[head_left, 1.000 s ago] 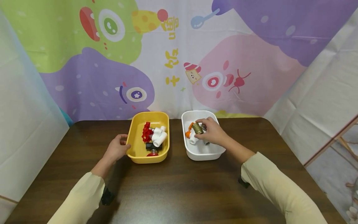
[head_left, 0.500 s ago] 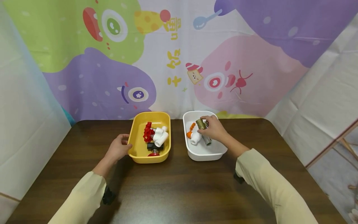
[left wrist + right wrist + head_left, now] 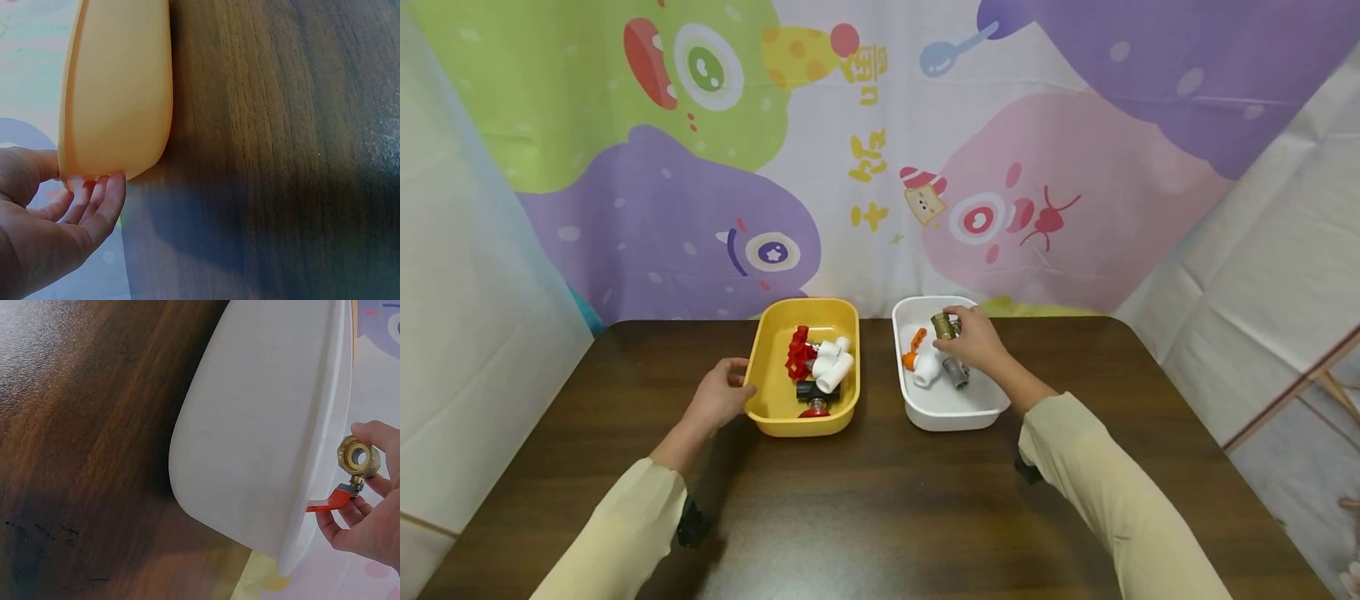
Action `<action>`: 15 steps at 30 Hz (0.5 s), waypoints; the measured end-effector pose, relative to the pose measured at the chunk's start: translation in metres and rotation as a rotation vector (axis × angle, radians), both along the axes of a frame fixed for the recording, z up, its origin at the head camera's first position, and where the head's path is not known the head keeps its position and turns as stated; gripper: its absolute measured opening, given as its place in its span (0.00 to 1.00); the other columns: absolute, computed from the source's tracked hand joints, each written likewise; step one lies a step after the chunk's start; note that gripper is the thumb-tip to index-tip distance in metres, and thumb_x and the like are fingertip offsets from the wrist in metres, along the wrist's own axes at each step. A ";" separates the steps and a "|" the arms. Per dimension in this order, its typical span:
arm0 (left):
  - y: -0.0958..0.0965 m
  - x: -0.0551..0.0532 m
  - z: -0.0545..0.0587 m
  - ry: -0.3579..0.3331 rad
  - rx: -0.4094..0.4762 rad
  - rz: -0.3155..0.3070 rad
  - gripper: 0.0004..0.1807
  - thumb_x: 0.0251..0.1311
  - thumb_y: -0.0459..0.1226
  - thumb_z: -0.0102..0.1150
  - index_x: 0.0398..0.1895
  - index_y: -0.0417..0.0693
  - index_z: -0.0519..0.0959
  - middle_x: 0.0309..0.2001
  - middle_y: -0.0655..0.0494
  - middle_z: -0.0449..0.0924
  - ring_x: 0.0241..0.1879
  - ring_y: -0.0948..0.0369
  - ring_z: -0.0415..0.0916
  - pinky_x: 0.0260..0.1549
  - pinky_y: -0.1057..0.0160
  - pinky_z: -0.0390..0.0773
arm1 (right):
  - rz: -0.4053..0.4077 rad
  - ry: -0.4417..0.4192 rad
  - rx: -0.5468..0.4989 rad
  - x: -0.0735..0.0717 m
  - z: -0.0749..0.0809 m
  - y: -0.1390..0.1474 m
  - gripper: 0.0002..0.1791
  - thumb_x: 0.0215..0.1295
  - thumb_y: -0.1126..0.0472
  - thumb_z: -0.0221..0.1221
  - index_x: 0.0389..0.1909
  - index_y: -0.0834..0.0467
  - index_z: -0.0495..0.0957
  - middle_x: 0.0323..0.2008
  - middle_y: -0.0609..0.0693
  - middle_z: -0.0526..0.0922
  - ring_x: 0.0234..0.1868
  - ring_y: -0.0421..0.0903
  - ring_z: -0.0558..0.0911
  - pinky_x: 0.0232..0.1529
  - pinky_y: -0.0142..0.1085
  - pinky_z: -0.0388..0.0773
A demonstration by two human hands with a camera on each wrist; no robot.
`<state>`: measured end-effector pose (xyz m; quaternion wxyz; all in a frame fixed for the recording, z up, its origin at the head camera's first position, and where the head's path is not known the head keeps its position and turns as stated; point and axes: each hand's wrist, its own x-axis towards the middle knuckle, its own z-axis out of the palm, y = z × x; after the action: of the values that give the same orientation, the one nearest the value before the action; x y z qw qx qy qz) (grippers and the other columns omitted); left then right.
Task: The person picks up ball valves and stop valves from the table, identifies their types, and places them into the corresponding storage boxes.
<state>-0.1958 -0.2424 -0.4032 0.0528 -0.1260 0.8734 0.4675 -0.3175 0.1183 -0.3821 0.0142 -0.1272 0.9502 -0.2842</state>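
My right hand (image 3: pixel 977 340) holds a brass ball valve (image 3: pixel 943 326) over the white bin (image 3: pixel 955 414). In the right wrist view the valve's round open end faces the camera, and its orange-red lever (image 3: pixel 331 501) points toward the bin's rim. Below it in the bin lie a white plastic valve (image 3: pixel 927 368) with an orange handle and a grey metal fitting (image 3: pixel 956 373). My left hand (image 3: pixel 718 396) grips the left side of the yellow bin (image 3: pixel 801 427). The left wrist view shows the thumb at its rim and the fingers against the outer wall.
Inside the yellow bin are red-handled valves (image 3: pixel 798 353), white pipe fittings (image 3: pixel 833 372) and a black valve (image 3: pixel 817 391). Both bins stand on a dark wooden table (image 3: pixel 880 508), near its back edge. A cartoon-printed curtain (image 3: pixel 865 267) hangs directly behind.
My right hand has lifted the brass valve slightly and shifted toward the back right, uncovering more of the fittings in the white bin. My left hand stays on the yellow bin.
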 end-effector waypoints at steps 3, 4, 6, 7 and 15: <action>0.000 0.000 -0.001 0.009 0.003 -0.003 0.27 0.64 0.31 0.49 0.65 0.35 0.58 0.52 0.33 0.68 0.46 0.46 0.75 0.39 0.56 0.83 | -0.008 -0.004 0.001 -0.004 -0.004 0.000 0.36 0.54 0.55 0.64 0.63 0.61 0.65 0.52 0.65 0.69 0.46 0.55 0.72 0.51 0.47 0.73; 0.000 0.000 -0.001 0.011 0.003 -0.003 0.27 0.64 0.31 0.49 0.65 0.35 0.58 0.52 0.33 0.68 0.46 0.46 0.75 0.39 0.57 0.83 | -0.011 -0.005 0.005 -0.005 -0.006 0.001 0.36 0.54 0.55 0.64 0.63 0.61 0.65 0.52 0.65 0.68 0.47 0.56 0.72 0.52 0.47 0.73; 0.000 0.000 -0.001 0.013 0.006 -0.003 0.27 0.64 0.31 0.49 0.65 0.34 0.58 0.52 0.33 0.68 0.46 0.46 0.75 0.38 0.57 0.84 | -0.016 -0.008 0.012 -0.007 -0.009 0.001 0.36 0.55 0.55 0.64 0.64 0.61 0.65 0.52 0.66 0.68 0.48 0.56 0.72 0.54 0.48 0.72; 0.000 0.000 -0.001 0.013 0.006 -0.003 0.27 0.64 0.31 0.49 0.65 0.34 0.58 0.52 0.33 0.68 0.46 0.46 0.75 0.38 0.58 0.84 | -0.017 -0.008 0.020 -0.008 -0.010 0.002 0.36 0.55 0.54 0.64 0.64 0.61 0.65 0.53 0.66 0.68 0.49 0.57 0.72 0.54 0.48 0.72; 0.000 0.001 -0.001 0.004 0.011 0.004 0.27 0.64 0.31 0.49 0.65 0.35 0.57 0.52 0.34 0.68 0.46 0.46 0.75 0.39 0.57 0.83 | -0.025 -0.018 0.052 -0.012 -0.017 0.001 0.36 0.56 0.55 0.63 0.64 0.64 0.64 0.53 0.67 0.69 0.51 0.58 0.72 0.57 0.48 0.71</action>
<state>-0.1952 -0.2422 -0.4037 0.0506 -0.1265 0.8706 0.4727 -0.3295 0.1197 -0.3990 0.0226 -0.1125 0.9585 -0.2608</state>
